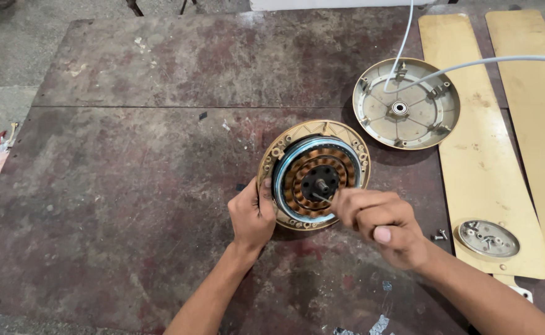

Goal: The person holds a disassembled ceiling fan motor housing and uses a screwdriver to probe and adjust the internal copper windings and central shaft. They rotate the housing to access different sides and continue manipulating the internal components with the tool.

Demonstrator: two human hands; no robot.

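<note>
Copper windings are laid bare in the opened fan motor [314, 175], which lies near the middle of the worn counter [130, 186]. It is steadied at its gold rim by the left hand [251, 215], while a thin tool is pinched in the grip of the right hand [378, 222] near the central shaft. The step in hand appears to be work at the shaft; a steady rim and a careful tip would be called for next.

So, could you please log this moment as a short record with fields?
surface: worn, stained dark worktable
left hand: grips the rim of the open fan motor
right hand: pinches a thin tool reaching into the copper windings
cover: round motor cover lies apart, inside up, white cable across it
blades: gold fan blades at right, small metal cap on one
</note>
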